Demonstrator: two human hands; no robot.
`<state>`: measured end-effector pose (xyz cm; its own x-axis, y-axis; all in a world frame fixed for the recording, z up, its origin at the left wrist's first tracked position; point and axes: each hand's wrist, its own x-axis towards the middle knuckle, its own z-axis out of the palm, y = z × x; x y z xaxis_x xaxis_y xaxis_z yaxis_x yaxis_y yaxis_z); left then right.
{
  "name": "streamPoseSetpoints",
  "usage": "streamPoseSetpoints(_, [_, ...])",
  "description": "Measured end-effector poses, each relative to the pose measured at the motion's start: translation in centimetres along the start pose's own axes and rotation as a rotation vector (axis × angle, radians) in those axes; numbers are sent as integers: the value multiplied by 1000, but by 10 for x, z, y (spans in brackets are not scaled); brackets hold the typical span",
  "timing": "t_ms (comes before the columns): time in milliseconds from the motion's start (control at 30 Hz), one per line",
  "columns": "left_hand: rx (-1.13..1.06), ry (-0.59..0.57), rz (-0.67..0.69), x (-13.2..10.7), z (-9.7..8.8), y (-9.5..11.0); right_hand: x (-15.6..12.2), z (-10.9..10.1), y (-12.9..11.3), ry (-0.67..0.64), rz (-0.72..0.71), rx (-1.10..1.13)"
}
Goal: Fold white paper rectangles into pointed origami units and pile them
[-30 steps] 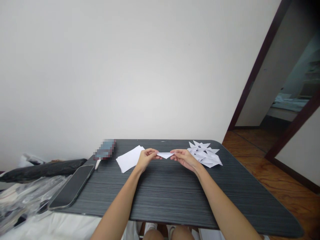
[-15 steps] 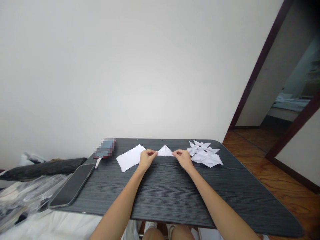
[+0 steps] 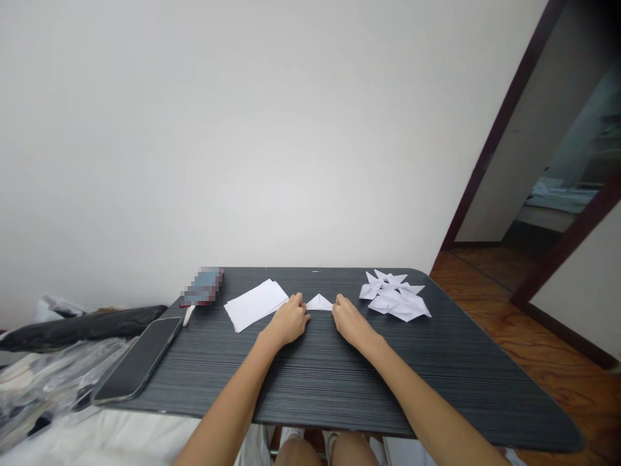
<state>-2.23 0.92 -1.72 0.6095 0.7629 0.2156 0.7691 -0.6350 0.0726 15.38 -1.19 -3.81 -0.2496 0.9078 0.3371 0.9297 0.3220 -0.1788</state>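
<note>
A small white folded paper triangle (image 3: 319,302) lies on the dark striped table (image 3: 339,375) between my hands. My left hand (image 3: 288,321) rests on the table with its fingers curled, the fingertips pressing the triangle's left corner. My right hand (image 3: 350,321) does the same at the right corner, fingers bent and pressed down. A stack of white paper sheets (image 3: 255,303) lies just left of my left hand. A pile of several folded white paper triangles (image 3: 394,296) sits to the right of my right hand.
A dark phone (image 3: 137,359) lies face up near the table's left edge, and a small blurred card-like object (image 3: 202,287) sits at the back left. A black bundle (image 3: 82,326) and clear plastic lie beyond the left edge. A doorway and wooden floor are on the right.
The triangle was held up between both hands, then set down on the table; now both hands have lowered and press its two corners flat.
</note>
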Motion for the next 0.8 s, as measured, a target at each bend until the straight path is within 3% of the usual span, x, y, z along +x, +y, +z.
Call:
streamPoseSetpoints(167, [29, -3, -8, -6, -2, -1, -6, -9, -9, -39, 32, -58])
streamPoseSetpoints(400, [-83, 77, 28, 18, 10, 5, -4, -8, -3, 2, -5, -38])
streamPoseSetpoints(533, [2, 39, 69, 28, 10, 5, 1, 5, 9, 98, 63, 213])
streamPoseSetpoints(667, [31, 43, 120, 30, 8, 5, 11, 18, 17, 241, 325, 520])
streamPoseSetpoints(800, [-11, 102, 77, 30, 12, 9, 17, 20, 8, 184, 493, 823])
